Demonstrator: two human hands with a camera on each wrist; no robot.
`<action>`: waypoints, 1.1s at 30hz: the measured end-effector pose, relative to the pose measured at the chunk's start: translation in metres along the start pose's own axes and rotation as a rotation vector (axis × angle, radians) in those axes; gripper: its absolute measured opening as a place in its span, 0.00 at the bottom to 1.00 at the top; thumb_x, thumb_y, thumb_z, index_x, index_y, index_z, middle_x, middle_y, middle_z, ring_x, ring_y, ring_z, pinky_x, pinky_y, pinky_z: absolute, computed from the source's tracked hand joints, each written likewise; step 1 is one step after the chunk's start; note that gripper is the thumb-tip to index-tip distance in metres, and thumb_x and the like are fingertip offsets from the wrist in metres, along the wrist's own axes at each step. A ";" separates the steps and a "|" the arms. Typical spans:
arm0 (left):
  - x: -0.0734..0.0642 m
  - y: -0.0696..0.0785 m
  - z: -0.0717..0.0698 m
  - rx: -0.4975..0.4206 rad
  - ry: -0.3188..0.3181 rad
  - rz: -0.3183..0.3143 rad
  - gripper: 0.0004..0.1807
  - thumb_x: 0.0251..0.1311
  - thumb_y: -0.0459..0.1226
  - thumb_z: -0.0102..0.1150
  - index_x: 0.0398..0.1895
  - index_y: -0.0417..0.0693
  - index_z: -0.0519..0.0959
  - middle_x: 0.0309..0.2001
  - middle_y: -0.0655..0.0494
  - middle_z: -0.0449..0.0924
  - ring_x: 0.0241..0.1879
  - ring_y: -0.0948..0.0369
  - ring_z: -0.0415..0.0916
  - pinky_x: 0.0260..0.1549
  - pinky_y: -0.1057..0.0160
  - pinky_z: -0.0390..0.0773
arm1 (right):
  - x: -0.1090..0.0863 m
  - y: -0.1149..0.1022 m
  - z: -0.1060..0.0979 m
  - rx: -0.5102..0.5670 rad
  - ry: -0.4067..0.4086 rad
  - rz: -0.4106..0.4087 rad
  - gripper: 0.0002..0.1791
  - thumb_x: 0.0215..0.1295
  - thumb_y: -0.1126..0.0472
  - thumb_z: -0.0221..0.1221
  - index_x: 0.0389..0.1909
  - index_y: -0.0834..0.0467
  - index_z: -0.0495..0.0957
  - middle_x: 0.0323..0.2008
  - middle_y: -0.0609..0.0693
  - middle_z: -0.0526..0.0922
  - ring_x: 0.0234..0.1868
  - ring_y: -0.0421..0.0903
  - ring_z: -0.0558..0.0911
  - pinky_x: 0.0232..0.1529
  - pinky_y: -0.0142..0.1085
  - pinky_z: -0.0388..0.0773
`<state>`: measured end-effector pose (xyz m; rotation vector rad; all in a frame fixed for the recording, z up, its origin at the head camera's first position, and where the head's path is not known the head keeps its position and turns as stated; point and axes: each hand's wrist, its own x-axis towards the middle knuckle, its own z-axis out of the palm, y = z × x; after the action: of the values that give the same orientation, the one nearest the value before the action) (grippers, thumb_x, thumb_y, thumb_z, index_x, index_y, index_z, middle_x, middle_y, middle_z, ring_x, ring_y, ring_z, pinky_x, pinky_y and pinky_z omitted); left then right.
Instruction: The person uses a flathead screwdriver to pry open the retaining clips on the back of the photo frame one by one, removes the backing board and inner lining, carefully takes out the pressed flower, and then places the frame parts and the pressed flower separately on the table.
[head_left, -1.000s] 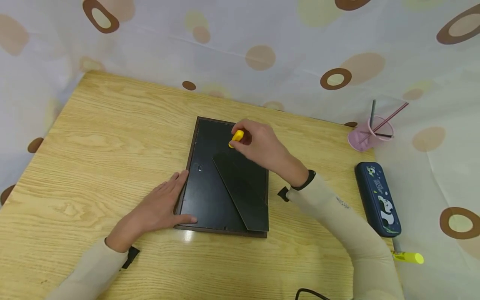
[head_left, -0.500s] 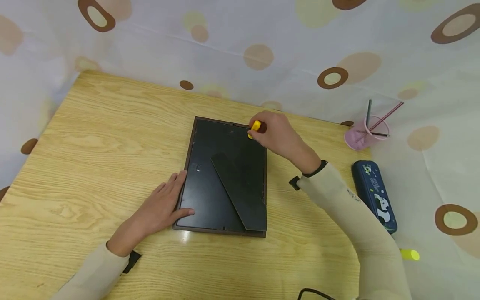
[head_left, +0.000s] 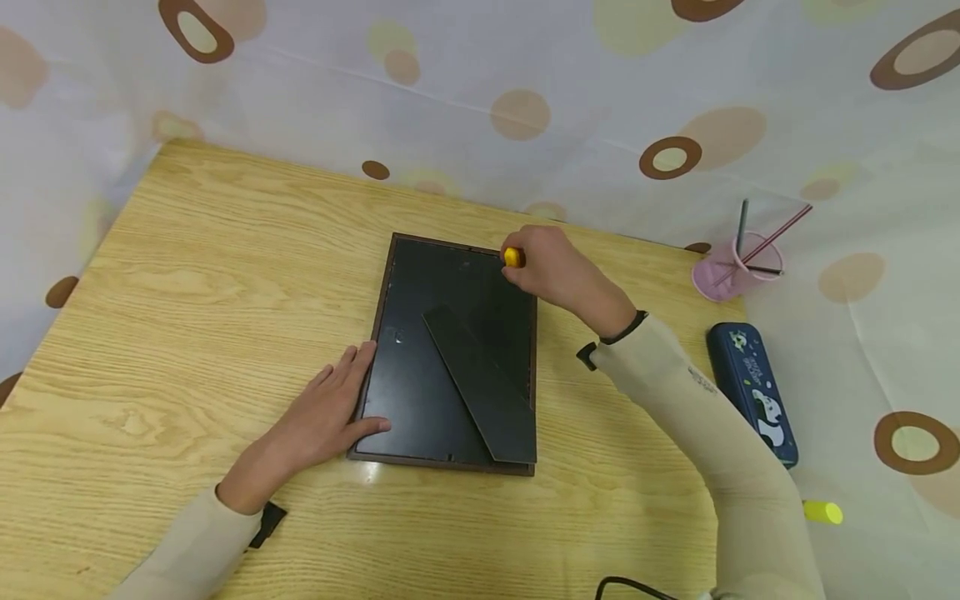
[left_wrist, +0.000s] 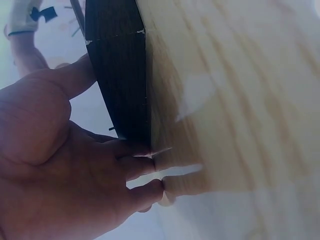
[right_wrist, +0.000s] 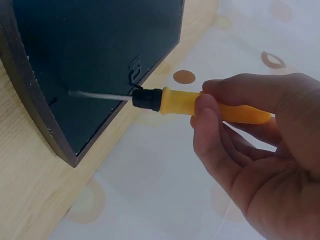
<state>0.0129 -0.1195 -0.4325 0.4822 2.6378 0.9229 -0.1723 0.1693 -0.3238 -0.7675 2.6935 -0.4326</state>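
Note:
A black-backed picture frame (head_left: 408,383) lies face down on the wooden table, its stand leg (head_left: 480,392) slanting across the back. At the frame's left side rests my left hand (head_left: 315,421), fingers straight along the edge and thumb over the backing. The left wrist view shows those fingers against the dark side of the frame (left_wrist: 122,80). My right hand (head_left: 558,271) grips a screwdriver (right_wrist: 180,102) by its yellow handle, over the frame's upper right corner. In the right wrist view the metal shaft (right_wrist: 102,95) points at the backing, near a hanging hook (right_wrist: 135,70).
To the right stands a pink cup (head_left: 723,271) with pencils in it. A navy pencil case (head_left: 753,392) with pandas lies in front of it, partly behind the right sleeve. A yellow marker (head_left: 822,512) sits at the right edge, a black cable (head_left: 633,586) at the front.
My right hand has moved right with the screwdriver, from the frame's upper middle to its upper right corner, then tipped the handle end toward the camera. The left hand has stayed in place.

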 end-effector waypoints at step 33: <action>0.002 0.005 -0.008 0.132 -0.106 0.024 0.62 0.58 0.59 0.66 0.77 0.28 0.43 0.78 0.34 0.44 0.76 0.40 0.44 0.69 0.38 0.56 | 0.020 -0.011 0.013 -0.053 -0.133 -0.024 0.09 0.68 0.65 0.62 0.43 0.67 0.83 0.38 0.59 0.82 0.35 0.52 0.80 0.40 0.41 0.79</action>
<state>0.0092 -0.1199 -0.4238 0.5789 2.6123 0.7124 -0.1788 0.1468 -0.3355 -0.8138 2.5840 -0.3048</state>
